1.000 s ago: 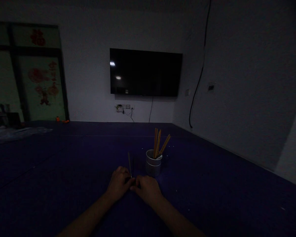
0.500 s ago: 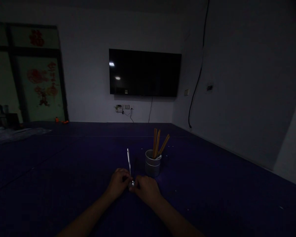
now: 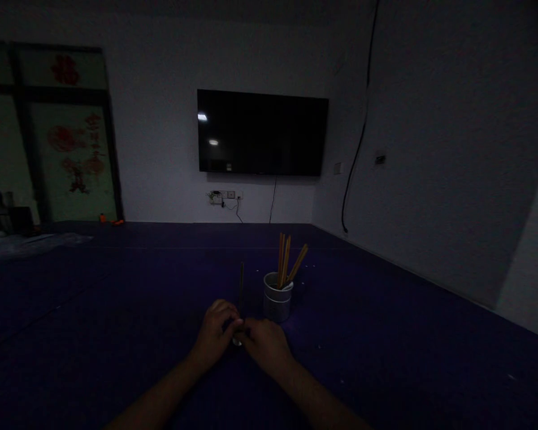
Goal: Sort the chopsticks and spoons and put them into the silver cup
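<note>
A metal spoon [image 3: 241, 285] is between my two hands, its long thin handle pointing away from me. Its shiny bowl end [image 3: 237, 342] shows just below my fingertips. My left hand [image 3: 216, 328] pinches the spoon from the left with thumb and fingers closed. From the right, my right hand [image 3: 266, 342] closes on the same spoon, its fingertips meeting those of the left. Close behind my right hand stands a grey metal cup [image 3: 277, 306], upright, with several wooden chopsticks [image 3: 285, 263] leaning in it. The middle of the spoon is hidden by my fingers.
The dark purple tabletop [image 3: 138, 316] spreads out to the walls, with small white specks on it. Clear plastic sheeting [image 3: 49, 242] and small orange objects [image 3: 117, 223] lie at the far left. A black cable [image 3: 355, 161] hangs down the right wall.
The spoon's handle has swung from leaning left to nearly upright in view, moving rightward. Its bowl end has shifted slightly left and toward me. Both hands stay closed in nearly the same place.
</note>
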Tool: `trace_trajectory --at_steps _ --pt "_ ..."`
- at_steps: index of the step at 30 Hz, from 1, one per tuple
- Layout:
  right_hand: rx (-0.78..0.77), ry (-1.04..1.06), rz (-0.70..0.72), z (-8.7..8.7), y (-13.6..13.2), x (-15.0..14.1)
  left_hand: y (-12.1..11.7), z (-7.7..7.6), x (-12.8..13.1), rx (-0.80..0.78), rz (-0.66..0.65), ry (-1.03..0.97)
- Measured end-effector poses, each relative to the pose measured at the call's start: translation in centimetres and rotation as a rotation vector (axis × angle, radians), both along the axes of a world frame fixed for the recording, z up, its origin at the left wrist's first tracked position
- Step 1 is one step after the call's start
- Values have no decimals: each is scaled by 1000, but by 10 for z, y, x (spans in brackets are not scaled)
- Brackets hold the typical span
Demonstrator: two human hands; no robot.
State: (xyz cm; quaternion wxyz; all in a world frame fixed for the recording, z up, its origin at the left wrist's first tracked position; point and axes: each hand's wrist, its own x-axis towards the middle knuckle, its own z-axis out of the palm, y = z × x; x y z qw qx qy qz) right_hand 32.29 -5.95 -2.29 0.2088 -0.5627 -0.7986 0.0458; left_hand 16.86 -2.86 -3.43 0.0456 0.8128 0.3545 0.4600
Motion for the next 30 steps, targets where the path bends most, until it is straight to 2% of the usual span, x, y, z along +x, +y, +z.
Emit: trace_trajectory --at_steps 7,10,14,18,23,27,30 --pt "102 3 -1 5 -2 1 -2 1 -7 298 141 99" --pt "210 136 6 6 -2 5 0 2 -12 412 204 182" --pt "407 323 51 6 -7 12 1 2 -16 486 227 319" --pt "513 509 97 10 -13 10 -2 2 -14 490 214 383" --pt "462 742 141 18 -16 4 -4 3 -11 484 226 304" --pt "449 924 66 26 -14 10 1 1 -14 483 347 165" --pt "545 1028 -35 35 -12 23 6 -1 -15 464 392 123"
